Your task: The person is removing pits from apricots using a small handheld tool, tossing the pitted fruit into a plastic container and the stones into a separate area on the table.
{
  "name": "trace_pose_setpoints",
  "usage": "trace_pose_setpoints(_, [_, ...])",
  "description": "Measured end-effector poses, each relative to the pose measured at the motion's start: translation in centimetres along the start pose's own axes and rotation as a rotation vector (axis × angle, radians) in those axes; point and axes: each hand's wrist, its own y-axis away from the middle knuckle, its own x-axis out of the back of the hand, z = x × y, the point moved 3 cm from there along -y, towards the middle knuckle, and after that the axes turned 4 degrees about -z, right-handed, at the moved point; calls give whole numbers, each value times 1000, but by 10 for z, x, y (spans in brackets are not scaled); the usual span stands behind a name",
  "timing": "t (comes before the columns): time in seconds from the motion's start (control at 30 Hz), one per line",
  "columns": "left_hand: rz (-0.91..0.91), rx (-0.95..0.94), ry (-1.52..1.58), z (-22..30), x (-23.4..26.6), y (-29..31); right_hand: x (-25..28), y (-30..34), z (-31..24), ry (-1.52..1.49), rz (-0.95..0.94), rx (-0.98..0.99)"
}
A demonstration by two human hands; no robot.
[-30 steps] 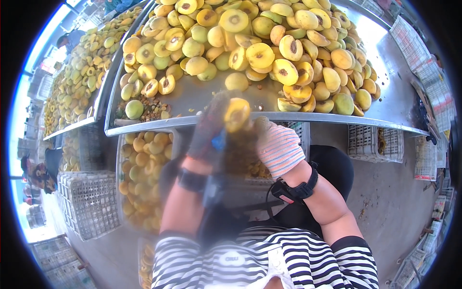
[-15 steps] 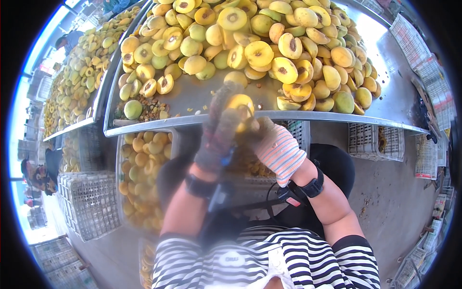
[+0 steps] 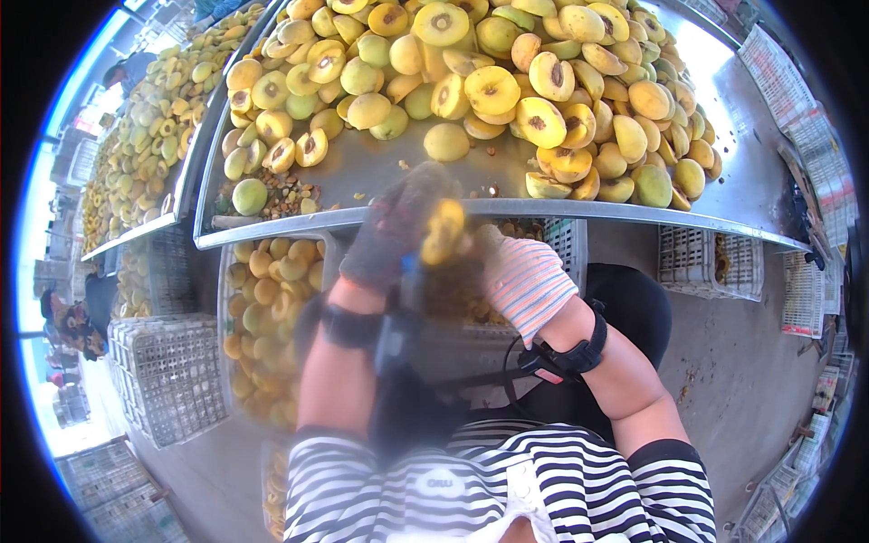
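Observation:
Just below the front rim of a metal table point(image 3: 353, 176), my left hand point(image 3: 389, 226), in a dark stained glove, is closed around a yellow peach half point(image 3: 444, 233). The fruit and the left fingers are smeared by motion. My right hand point(image 3: 529, 282) wears a pale glove with pink and blue stripes. Its fingers are curled close beside the peach half; whatever they grip is blurred and partly hidden. A heap of halved peaches point(image 3: 491, 93), several with pits or pit hollows showing, covers the back of the table. One rounded peach point(image 3: 446, 142) lies apart, beyond my hands.
Loose pits and scraps point(image 3: 288, 197) lie at the table's left corner beside a greenish peach point(image 3: 250, 196). A crate of peaches point(image 3: 272, 326) stands below left, with a stacked white crate point(image 3: 167, 380) beyond. Another crate point(image 3: 711, 262) sits under the table's right side.
My left hand has moved slightly left and down with the peach half, which now shows more edge-on. The right hand stays nearly in place, its fingers still curled.

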Motion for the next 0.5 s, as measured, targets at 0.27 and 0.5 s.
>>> trace_pose_setpoints(0.27, [61,248,563,20,-10,-5,-20,-5,-10,-457,165,534])
trace_pose_setpoints(0.5, [325,308,817,11,-14,4,11,17,-28,-955,-223,449])
